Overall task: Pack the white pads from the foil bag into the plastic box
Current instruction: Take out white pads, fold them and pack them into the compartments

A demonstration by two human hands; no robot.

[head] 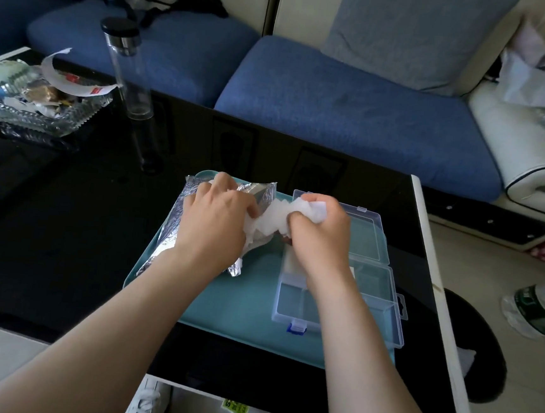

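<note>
A silver foil bag (170, 227) lies on the left of a teal tray (249, 300). My left hand (217, 214) rests on the bag, fingers curled on its open end. A bunch of white pads (283, 215) sticks out of the bag's mouth. My right hand (318, 230) grips the pads from above, just over the clear plastic box (339, 297). The box stands open on the tray's right, its lid (366, 234) folded back. A white pad lies in the box under my right wrist, mostly hidden.
The tray sits on a black glass table (65, 221). A tall clear bottle (128, 68) and a glass dish of scraps (40, 100) stand at the back left. A blue sofa (339, 106) runs behind the table. The table's right edge (430, 269) is close to the box.
</note>
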